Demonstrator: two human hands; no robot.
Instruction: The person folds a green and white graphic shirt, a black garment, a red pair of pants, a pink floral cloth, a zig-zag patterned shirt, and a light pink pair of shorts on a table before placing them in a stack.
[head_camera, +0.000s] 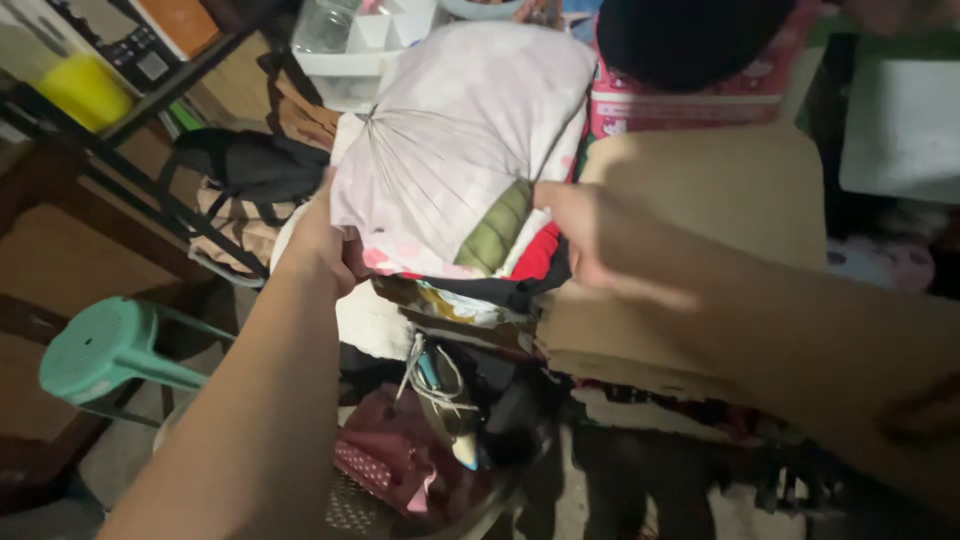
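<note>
Left hand (322, 240) closed on the left edge of a pale pink cloth bundle (460, 140); right hand (575, 230) gripping its lower right side, fingers tucked partly out of sight. The bundle lies between and above both hands, atop stacked clothes (480, 300). Right of the right hand: folded tan cardboard (720, 190). Lower left: a green stool (105, 350).

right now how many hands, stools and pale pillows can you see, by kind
hands: 2, the left hand and the right hand, both on the pale pillow
pale pillow: 1
green stool: 1
total: 4
</note>
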